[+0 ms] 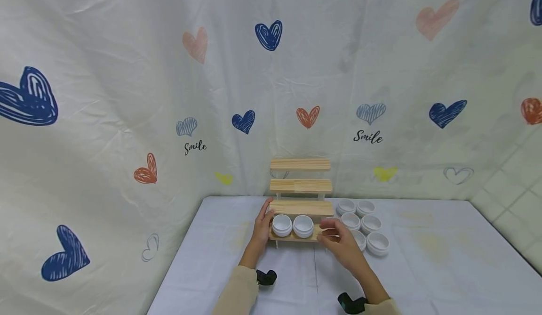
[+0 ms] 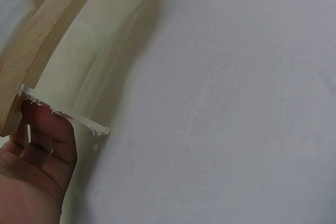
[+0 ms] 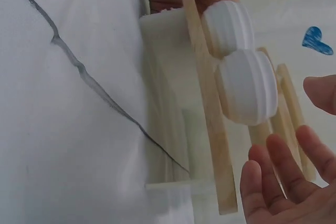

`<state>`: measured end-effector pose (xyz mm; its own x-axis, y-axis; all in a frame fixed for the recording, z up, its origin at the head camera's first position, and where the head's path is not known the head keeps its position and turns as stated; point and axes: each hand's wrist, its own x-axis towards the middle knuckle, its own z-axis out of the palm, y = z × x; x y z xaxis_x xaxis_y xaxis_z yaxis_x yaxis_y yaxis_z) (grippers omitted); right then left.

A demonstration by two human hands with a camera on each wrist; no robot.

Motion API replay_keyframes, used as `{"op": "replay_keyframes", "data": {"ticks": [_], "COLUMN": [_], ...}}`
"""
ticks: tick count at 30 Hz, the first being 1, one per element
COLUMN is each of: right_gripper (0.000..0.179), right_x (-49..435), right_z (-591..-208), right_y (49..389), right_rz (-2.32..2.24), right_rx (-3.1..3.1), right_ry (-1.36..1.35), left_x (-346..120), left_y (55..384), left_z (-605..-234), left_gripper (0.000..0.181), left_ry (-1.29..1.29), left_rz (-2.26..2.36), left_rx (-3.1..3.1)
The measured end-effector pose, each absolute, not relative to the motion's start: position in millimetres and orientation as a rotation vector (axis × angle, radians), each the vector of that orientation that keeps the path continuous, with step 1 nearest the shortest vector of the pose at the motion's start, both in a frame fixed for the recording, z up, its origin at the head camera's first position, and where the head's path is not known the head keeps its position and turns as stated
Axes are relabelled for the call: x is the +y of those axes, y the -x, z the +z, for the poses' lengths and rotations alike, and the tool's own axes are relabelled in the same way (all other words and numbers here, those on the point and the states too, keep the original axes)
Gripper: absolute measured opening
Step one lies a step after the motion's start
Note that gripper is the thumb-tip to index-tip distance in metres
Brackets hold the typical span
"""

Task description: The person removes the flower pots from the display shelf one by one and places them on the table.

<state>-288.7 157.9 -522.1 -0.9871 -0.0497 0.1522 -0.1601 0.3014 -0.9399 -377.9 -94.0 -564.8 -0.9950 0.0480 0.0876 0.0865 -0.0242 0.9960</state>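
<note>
A tiered wooden display stand (image 1: 301,207) stands at the table's back, its pale planks rising in steps. Two small white round bowls (image 1: 282,225) (image 1: 303,226) sit side by side on the lowest plank, towards its left end. My left hand (image 1: 262,228) holds the stand at its left side; in the left wrist view, curled fingers (image 2: 50,124) show at the plank beside a clear support. At the plank's right end is my right hand (image 1: 338,242), nothing in it. The right wrist view shows its thumb (image 3: 321,94) well apart from relaxed fingers, close to the nearer bowl (image 3: 247,85).
Several more white bowls (image 1: 370,223) stand grouped in two columns on the white-covered table (image 1: 423,268), just right of the stand. Behind rises a white curtain (image 1: 322,70) printed with hearts. A dark crease (image 3: 94,85) crosses the cloth in front of the stand.
</note>
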Motion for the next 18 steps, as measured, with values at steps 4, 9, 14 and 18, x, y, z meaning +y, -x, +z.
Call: {"op": "replay_keyframes", "data": {"ticks": [4, 9, 14, 18], "right_gripper": [0.046, 0.049, 0.053, 0.057], "right_x": [147, 140, 135, 130], "right_z": [-523, -526, -528, -527], "right_y": [293, 301, 307, 310], "right_rz": [1.824, 1.798, 1.689, 1.655], "right_rx": [-2.439, -2.446, -2.505, -2.536], "right_ry": [-0.202, -0.213, -0.179, -0.169], "left_x": [-97, -99, -100, -100], "left_y": [366, 361, 362, 363], "left_z": [-548, -543, -543, -545], "left_gripper": [0.05, 0.052, 0.053, 0.053], "left_ry": [0.178, 0.212, 0.212, 0.201], "left_rz": [-2.238, -2.232, -2.263, -2.264], "left_rx": [-2.197, -2.187, -2.17, -2.175]}}
